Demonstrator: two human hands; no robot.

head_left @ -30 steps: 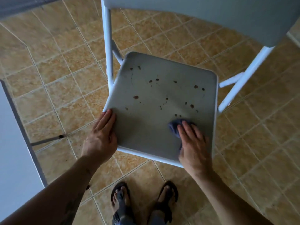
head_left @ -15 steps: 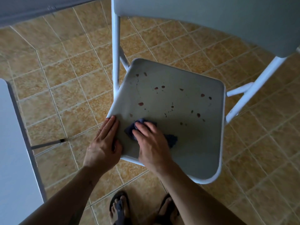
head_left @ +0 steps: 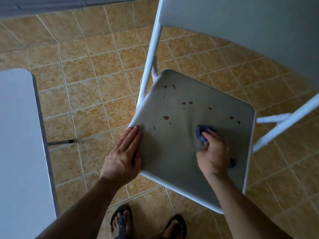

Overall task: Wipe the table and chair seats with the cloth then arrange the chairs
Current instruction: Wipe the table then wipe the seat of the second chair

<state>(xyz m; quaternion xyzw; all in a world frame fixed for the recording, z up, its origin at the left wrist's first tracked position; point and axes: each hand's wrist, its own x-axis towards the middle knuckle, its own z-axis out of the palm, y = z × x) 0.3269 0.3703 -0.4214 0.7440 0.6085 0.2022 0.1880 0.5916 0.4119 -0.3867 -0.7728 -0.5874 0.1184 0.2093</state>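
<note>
Hands first: my left hand [head_left: 123, 156] lies flat and open on the near left corner of the chair seat [head_left: 179, 152], fingers straight and pressed together along the edge, the thumb tucked at the rim. My right hand [head_left: 214, 152] has its fingers curled down round the cloth [head_left: 201, 133], a small dark blue wad that it presses onto the right half of the seat; one bunch of fabric sticks out ahead of the fingertips and another bit shows behind the heel of the hand.

One chair is in view, white tube frame [head_left: 151, 54] with a grey seat and a pale backrest [head_left: 250, 19] at the top right. Across the far half of the seat I count roughly ten reddish-brown spots [head_left: 166, 117] (some are too small to be sure of); the near half looks plain grey.

One tabletop [head_left: 19, 144] fills the left edge, white with a rounded corner, and a thin leg tip [head_left: 60, 142] pokes out from under it onto the tan tiled floor [head_left: 82, 80]. Below the seat, my two feet in dark sandals [head_left: 121, 219] stand on the tiles.
</note>
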